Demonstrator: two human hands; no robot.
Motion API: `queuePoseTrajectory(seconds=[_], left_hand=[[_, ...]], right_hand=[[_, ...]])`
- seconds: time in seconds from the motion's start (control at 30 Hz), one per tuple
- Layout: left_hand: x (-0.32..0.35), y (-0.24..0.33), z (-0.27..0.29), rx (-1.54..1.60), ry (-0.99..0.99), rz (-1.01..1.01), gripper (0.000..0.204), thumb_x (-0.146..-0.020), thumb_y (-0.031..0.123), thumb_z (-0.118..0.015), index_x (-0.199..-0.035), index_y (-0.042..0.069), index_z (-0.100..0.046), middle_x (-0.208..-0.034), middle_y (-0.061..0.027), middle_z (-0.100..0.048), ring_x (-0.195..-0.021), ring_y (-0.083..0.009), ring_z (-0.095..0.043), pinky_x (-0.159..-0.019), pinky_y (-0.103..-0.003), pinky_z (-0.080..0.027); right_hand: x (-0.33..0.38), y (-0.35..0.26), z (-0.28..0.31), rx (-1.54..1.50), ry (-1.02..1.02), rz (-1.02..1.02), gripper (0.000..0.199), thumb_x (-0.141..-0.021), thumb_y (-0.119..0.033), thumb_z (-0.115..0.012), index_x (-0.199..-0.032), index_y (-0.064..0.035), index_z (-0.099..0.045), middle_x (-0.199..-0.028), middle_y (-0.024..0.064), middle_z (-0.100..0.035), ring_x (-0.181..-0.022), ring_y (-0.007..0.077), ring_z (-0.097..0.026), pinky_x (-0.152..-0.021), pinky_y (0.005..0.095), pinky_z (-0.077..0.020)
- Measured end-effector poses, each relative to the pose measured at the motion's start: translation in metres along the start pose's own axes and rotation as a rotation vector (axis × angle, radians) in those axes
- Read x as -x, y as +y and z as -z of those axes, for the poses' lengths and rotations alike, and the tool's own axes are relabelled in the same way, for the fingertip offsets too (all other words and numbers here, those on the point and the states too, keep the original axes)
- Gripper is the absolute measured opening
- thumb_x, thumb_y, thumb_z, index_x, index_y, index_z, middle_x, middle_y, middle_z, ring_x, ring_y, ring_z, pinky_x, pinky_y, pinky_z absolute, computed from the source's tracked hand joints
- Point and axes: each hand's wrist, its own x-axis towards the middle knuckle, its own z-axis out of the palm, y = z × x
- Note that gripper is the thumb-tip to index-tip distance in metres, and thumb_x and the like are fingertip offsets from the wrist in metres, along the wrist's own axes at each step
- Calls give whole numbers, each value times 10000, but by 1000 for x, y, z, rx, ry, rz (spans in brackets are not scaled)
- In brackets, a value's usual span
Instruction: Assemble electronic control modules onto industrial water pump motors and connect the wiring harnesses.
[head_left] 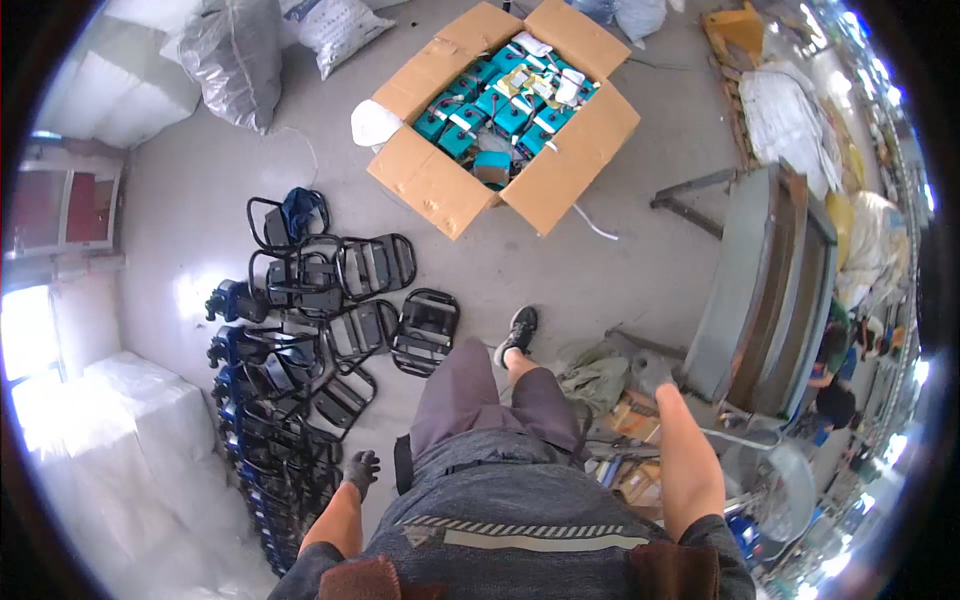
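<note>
My left hand (361,470), in a dark grey glove, hangs beside my left thigh with its fingers apart and nothing in it. Closest to it are black metal frames (338,402), many of them stacked in a row on the floor. My right hand (651,372), in a lighter grey glove, is stretched out to the right over a crumpled grey-green cloth (592,380). Its fingers are hard to make out, and I cannot tell whether it touches anything. Ahead stands an open cardboard box (568,195) filled with teal-wrapped parts (512,115) with dark cables.
On the right stands a grey metal bench (735,290) with legs jutting toward me. Smaller cartons (635,418) lie below my right arm. Wrapped white bales (120,450) fill the left side, and a grey sack (235,65) stands at the back left. People (835,385) are far right.
</note>
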Motion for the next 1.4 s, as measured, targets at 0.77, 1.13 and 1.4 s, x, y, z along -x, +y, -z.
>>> queuePoseTrajectory(seconds=[0.77,1.13,1.4], left_hand=[[201,-26,-496,1276,744,218,477,-1047,434,-583,-1346,65,-626,-1164,-100,-730,-1011,-221,-686,-854,-380,-547],[331,-36,-592,1588,1358,456,366,-1044,323,-589,-1284,58,-668,-1166,-176,-718,-1056,-280,-675,-962,-377,-516],[339,-156,-531,1676,1594,448,361,-1047,332,-616,-1275,53,-647,-1158,-154,-714,-1064,-271,-675,-964,-368,-518]], right_hand=[[-457,-342,195,717,-868,152,197,-940,-79,-586,-1122,-5,-609,-858,165,-642,-596,295,-616,-527,436,-545],[-257,-680,-61,588,-872,743,174,-964,-169,-610,-1138,-178,-596,-867,107,-676,-531,277,-619,-439,415,-531],[52,-674,-222,889,-1330,1557,270,-964,-73,-619,-1231,-110,-601,-1052,96,-681,-755,231,-689,-616,389,-594]])
